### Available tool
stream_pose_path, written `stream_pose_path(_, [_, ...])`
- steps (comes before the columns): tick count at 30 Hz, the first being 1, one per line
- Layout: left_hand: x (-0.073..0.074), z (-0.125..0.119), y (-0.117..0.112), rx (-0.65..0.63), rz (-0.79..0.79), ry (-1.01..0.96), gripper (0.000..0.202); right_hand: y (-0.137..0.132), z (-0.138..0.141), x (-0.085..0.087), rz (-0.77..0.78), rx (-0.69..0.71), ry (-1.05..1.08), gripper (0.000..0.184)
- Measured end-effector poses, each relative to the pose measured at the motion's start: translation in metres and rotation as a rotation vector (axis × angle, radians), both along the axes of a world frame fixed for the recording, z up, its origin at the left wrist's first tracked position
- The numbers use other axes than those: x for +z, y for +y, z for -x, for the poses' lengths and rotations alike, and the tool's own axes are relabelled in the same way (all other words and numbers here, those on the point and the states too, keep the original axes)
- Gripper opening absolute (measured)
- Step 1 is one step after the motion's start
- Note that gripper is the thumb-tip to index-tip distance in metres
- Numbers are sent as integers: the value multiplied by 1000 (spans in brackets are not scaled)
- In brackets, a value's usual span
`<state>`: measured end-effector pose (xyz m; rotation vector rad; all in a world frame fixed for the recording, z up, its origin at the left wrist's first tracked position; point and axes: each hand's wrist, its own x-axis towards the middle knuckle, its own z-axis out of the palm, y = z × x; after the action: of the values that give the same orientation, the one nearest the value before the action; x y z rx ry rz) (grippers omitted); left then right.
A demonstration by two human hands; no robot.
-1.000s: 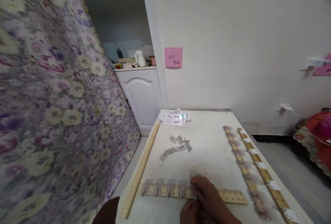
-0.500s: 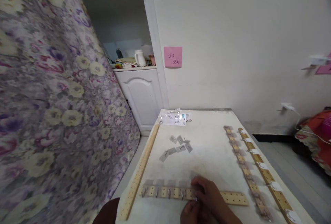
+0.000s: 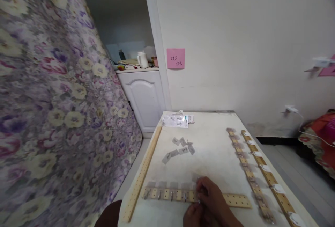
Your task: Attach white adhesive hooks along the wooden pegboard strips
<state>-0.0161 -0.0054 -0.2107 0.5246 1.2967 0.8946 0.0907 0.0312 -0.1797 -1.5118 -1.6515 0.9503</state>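
A perforated wooden strip (image 3: 235,200) lies across the near part of the white table (image 3: 211,150), with several clear adhesive hooks stuck along its left half (image 3: 164,194). My right hand (image 3: 213,197) rests over the strip's middle, fingers curled down on a hook there. Just below it, my left hand (image 3: 192,215) sits at the table's near edge with its fingers closed, and what it holds is hidden. Several loose clear hooks (image 3: 179,148) lie farther back on the table.
A long wooden strip (image 3: 142,174) runs along the table's left edge. Two more strips (image 3: 258,169) with hooks and white tags run along the right side. A hook packet (image 3: 176,120) lies at the far edge. A floral mattress (image 3: 52,108) leans close on the left.
My hands stay on the strip's middle, with only small finger shifts. The view has moved slightly.
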Motion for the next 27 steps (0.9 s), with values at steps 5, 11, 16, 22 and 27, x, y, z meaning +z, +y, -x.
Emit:
stream_pose_path(5, [6,1,-2,-29,-21,20,41,-11,-7,8,-103,-2,48,14])
stream_pose_path(11, [17,-3,-6,-14,-13,-31,42,-2,-30,5,-136,-166,26,14])
stream_pose_path(16, [16,-3,-10,10,-33,-63,38,-2,-34,-1,-54,-112,-107,16])
stream_pose_path(22, [15,1,-10,-51,-23,-62,39,-18,-32,-3,-77,17,-224,31])
stream_pose_path(27, [9,2,-11,-46,-36,-77,33,-17,-33,-3,-47,77,-256,33])
